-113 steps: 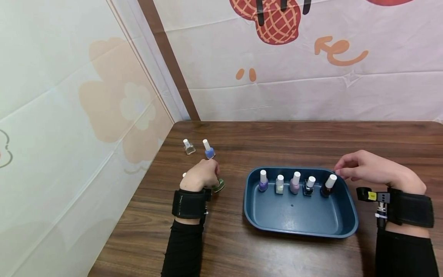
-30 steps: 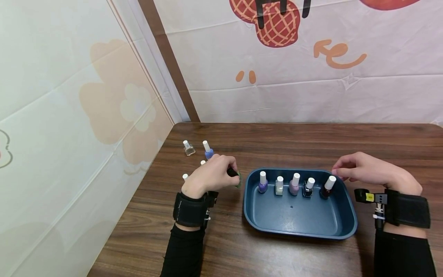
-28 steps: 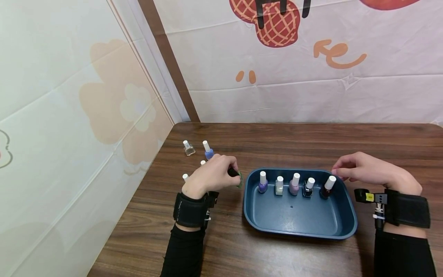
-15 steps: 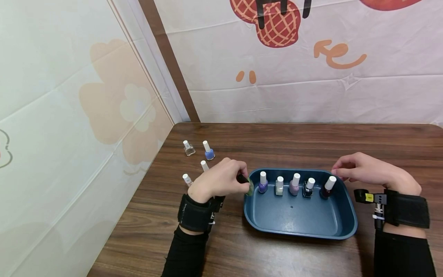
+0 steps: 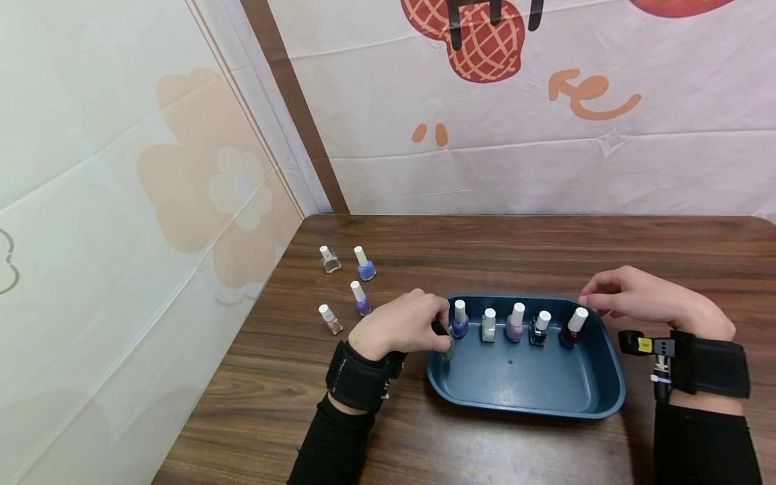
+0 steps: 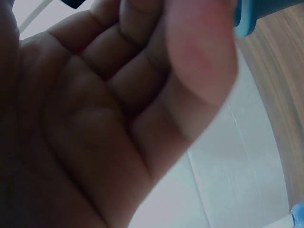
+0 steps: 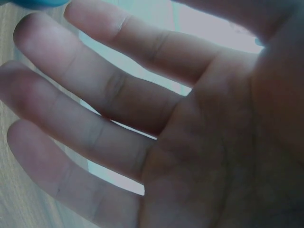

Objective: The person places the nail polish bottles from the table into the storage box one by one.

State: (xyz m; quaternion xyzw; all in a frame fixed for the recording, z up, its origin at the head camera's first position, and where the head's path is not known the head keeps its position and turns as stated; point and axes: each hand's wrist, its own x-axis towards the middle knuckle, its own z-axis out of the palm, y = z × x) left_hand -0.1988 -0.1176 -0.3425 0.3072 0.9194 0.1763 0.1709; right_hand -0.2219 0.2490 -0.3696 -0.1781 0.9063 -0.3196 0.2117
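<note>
At the left end of the blue tray (image 5: 515, 385), my left hand (image 5: 400, 325) pinches a nail polish bottle with a black cap and green body (image 5: 449, 346). Fingers cover much of that bottle. In the left wrist view the curled fingers (image 6: 142, 71) fill the frame and hide it. Inside the tray a row of white-capped bottles stands along the far side, from a purple nail polish (image 5: 460, 325) to a dark red nail polish (image 5: 572, 329). My right hand (image 5: 661, 303) rests at the tray's right far corner, its fingers loosely bent and holding nothing.
Left of the tray on the wooden table (image 5: 485, 249) are a clear nail polish (image 5: 331, 261), a blue nail polish (image 5: 366, 268), a violet nail polish (image 5: 362, 303) and a pinkish nail polish (image 5: 331, 321). Fabric-covered walls (image 5: 515, 175) border the table behind and at left.
My left hand has picked up the green nail polish from the table and carried it right, over the tray's left rim. The violet and pinkish bottles have come into sight. My right hand stays put.
</note>
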